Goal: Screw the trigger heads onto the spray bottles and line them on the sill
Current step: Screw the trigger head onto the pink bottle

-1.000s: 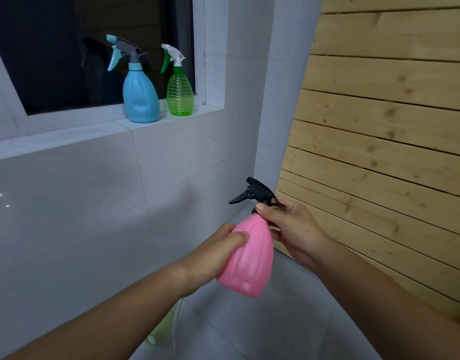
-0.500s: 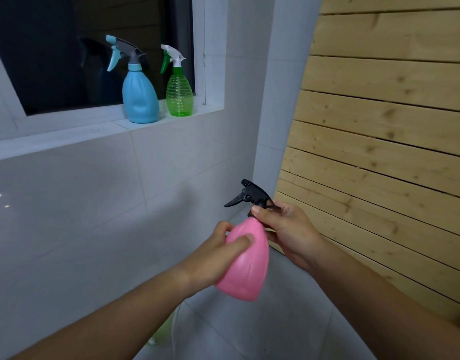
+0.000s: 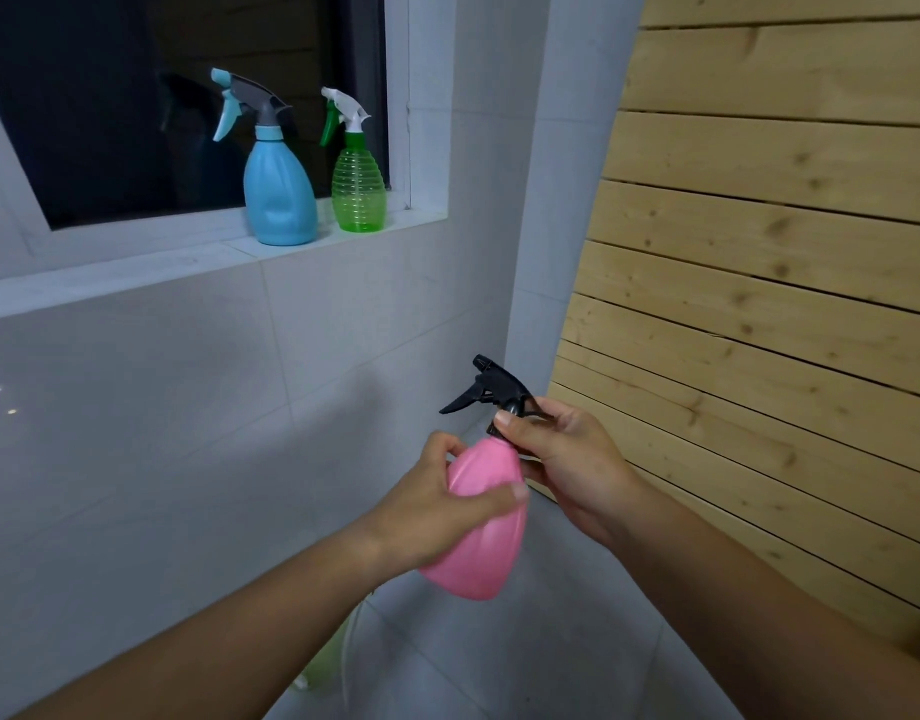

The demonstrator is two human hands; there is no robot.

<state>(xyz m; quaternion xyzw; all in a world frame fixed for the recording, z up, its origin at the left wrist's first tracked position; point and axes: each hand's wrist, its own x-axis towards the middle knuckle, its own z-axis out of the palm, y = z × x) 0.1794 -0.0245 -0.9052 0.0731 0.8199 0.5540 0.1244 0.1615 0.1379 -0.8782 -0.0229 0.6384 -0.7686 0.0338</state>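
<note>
I hold a pink spray bottle [image 3: 481, 537] in mid-air, tilted, in front of the tiled wall. My left hand [image 3: 437, 506] wraps around its body. My right hand [image 3: 567, 459] pinches the collar of the black trigger head [image 3: 491, 389] that sits on the bottle's neck, nozzle pointing left. On the white window sill [image 3: 136, 272] stand a blue bottle [image 3: 278, 200] with a grey and blue trigger head and, touching its right side, a clear green bottle [image 3: 358, 192] with a white and green head.
A dark window [image 3: 162, 96] sits behind the sill. A wooden slat panel [image 3: 759, 304] leans at the right. Below my left arm a pale green object [image 3: 325, 662] lies on the tiled floor, mostly hidden.
The pink bottle and both hands shifted slightly left and lower. The trigger head's nozzle has tipped up a little, and my left thumb slid across the bottle's body.
</note>
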